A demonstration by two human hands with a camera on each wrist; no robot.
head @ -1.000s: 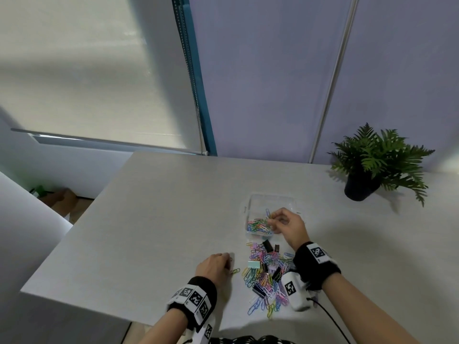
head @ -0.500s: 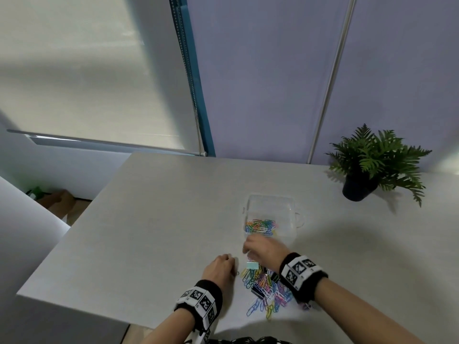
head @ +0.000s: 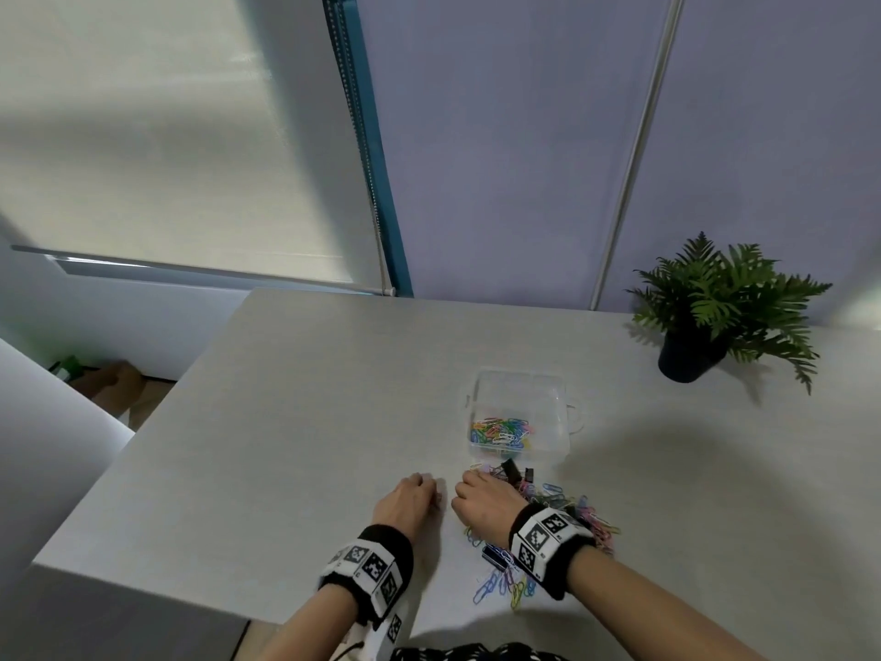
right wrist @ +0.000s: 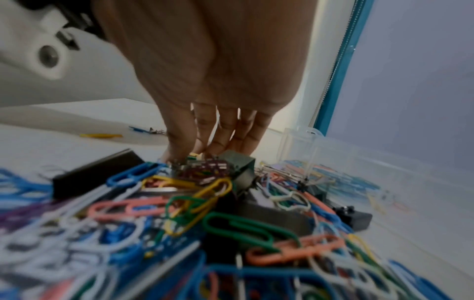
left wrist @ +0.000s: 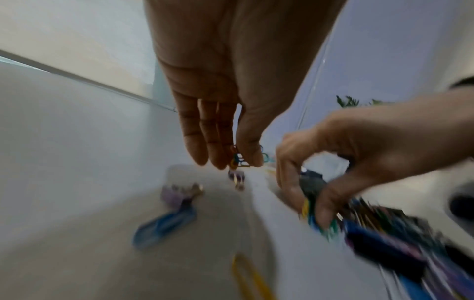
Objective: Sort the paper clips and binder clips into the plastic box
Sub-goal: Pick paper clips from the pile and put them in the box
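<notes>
A clear plastic box (head: 548,388) stands on the white table, with coloured paper clips (head: 500,429) in its near left compartment. Just in front of it lies a pile of paper clips and black binder clips (head: 562,512). My right hand (head: 465,484) is down on the pile's left edge. There its thumb and fingers (right wrist: 179,150) pinch a green binder clip (right wrist: 238,165), which shows as a dark shape (left wrist: 311,184) in the left wrist view. My left hand (head: 431,489) hovers just left of it and pinches a few small paper clips (left wrist: 238,160).
A potted fern (head: 715,317) stands at the table's far right. A blue paper clip (left wrist: 164,225) and a yellow one (left wrist: 251,280) lie loose under my left hand. The table's left edge (head: 143,431) drops to the floor.
My right hand left the box, came back toward me and dropped onto the left edge of the pile beside my left hand. The left hand has barely moved.
</notes>
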